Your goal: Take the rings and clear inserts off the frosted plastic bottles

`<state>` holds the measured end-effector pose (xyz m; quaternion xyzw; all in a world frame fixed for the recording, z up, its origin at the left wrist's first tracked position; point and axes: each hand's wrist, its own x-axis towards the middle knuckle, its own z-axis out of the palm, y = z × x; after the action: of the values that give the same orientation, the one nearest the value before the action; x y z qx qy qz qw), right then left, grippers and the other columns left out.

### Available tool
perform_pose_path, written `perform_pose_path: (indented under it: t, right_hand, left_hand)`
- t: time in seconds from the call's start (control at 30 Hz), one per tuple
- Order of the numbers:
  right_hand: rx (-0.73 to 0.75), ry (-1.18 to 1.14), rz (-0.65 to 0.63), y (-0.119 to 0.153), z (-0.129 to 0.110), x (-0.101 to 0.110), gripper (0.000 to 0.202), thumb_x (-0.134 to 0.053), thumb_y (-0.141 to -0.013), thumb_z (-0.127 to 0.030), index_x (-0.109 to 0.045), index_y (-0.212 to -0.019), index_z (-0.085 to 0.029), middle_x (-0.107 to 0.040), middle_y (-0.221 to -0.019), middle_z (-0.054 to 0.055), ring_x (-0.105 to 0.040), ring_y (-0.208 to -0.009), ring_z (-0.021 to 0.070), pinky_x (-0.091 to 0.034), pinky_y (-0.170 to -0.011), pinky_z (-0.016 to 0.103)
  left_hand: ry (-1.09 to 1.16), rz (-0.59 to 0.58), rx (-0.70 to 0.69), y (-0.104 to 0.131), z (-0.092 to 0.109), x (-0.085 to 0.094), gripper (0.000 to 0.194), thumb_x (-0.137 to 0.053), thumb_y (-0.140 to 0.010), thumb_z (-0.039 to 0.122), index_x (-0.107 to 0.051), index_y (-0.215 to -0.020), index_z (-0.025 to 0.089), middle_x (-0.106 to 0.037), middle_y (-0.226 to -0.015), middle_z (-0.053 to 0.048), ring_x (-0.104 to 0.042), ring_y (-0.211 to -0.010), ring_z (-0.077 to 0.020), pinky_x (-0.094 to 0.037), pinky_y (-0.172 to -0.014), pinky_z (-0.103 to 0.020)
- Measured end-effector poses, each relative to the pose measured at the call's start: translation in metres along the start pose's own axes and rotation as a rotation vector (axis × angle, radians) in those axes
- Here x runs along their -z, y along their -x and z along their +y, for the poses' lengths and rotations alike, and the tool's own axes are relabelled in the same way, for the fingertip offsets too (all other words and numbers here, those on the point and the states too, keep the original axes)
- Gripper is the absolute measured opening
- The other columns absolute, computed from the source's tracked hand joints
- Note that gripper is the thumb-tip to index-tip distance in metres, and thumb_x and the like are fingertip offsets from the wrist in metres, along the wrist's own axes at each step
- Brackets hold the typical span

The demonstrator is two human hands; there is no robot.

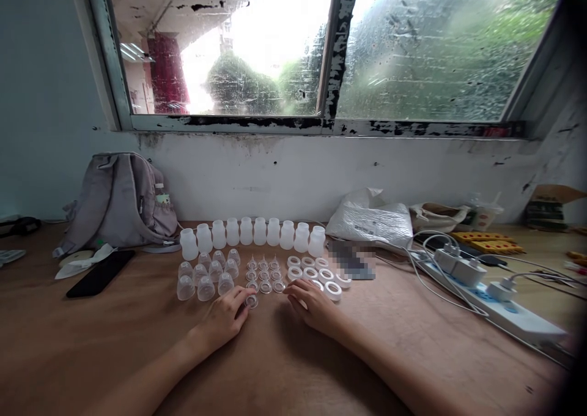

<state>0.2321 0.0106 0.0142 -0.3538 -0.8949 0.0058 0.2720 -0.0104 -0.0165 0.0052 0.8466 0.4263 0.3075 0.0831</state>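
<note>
Small white baby bottles [259,230] stand in a curved row along the back of the table. In front of them on the left are clear dome caps [206,288], set mouth down. Clear bottle nipples [265,286] with wide flanges fill the middle in short rows. White collar rings [332,290] lie flat on the right. My left hand [224,312] has its thumb and finger at the nearest nipple [251,301], apparently pinching its edge. Just right of the nipples, my right hand [312,306] rests with loosely bent fingers apart, nothing visible in them, partly covering some rings.
A grey backpack [120,202] leans at the back left, with a black phone [101,273] before it. To the right are a silvery plastic bag [373,220] and a white power strip [518,318] with trailing cables. A wall and window bound the table's far side.
</note>
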Motion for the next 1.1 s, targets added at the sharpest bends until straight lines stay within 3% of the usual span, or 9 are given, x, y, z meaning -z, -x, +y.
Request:
perform_pose_path:
  t: [0.17, 0.37, 0.63, 0.9, 1.1]
  right_hand:
    - [-0.115, 0.121, -0.002, -0.001, 0.011, 0.001, 0.019, -0.042, -0.081, -0.021, -0.054, -0.096, -0.021, -0.056, -0.096, 0.008, -0.048, -0.091, 0.0216, -0.038, -0.077, 0.036]
    - [-0.258, 0.222, -0.032, 0.001, 0.016, 0.002, 0.011, -0.047, -0.079, -0.025, -0.055, -0.084, -0.021, -0.056, -0.094, 0.007, -0.046, -0.092, 0.0239, -0.035, -0.077, 0.039]
    - [-0.152, 0.121, -0.052, 0.001, 0.006, 0.000, 0.010, -0.050, -0.077, -0.026, -0.057, -0.084, -0.022, -0.056, -0.095, 0.005, -0.046, -0.094, 0.0216, -0.030, -0.086, 0.042]
    - [0.082, -0.088, -0.086, 0.005, -0.026, -0.001, 0.021, -0.051, -0.077, -0.022, -0.053, -0.098, -0.021, -0.053, -0.103, 0.008, -0.047, -0.095, 0.0204, -0.038, -0.083, 0.035]
    - [0.123, -0.158, 0.014, 0.007, -0.038, 0.001, 0.031, -0.048, -0.078, -0.018, -0.047, -0.108, -0.022, -0.050, -0.109, 0.008, -0.048, -0.098, 0.0199, -0.041, -0.085, 0.035]
  left_hand:
    - [-0.027, -0.016, -0.030, 0.001, 0.000, 0.000, 0.023, -0.038, -0.082, 0.018, -0.057, -0.094, 0.024, -0.054, -0.098, -0.003, -0.054, -0.084, -0.0147, -0.045, -0.077, -0.026]
    - [-0.006, 0.041, 0.029, 0.000, 0.001, 0.000, 0.010, -0.040, -0.079, 0.017, -0.049, -0.082, 0.019, -0.055, -0.080, -0.002, -0.054, -0.073, -0.0142, -0.045, -0.069, -0.027]
    - [0.047, 0.047, 0.015, 0.002, 0.002, 0.000, 0.007, -0.042, -0.079, 0.015, -0.046, -0.083, 0.019, -0.055, -0.080, -0.001, -0.055, -0.073, -0.0133, -0.046, -0.068, -0.026]
    - [0.030, 0.014, -0.043, 0.001, -0.001, 0.000, 0.022, -0.044, -0.080, 0.018, -0.049, -0.101, 0.021, -0.054, -0.091, -0.003, -0.053, -0.083, -0.0152, -0.045, -0.075, -0.028]
    - [0.114, 0.065, -0.070, 0.002, -0.002, -0.002, 0.016, -0.043, -0.083, 0.023, -0.057, -0.092, 0.021, -0.054, -0.088, -0.002, -0.052, -0.081, -0.0129, -0.043, -0.075, -0.025]
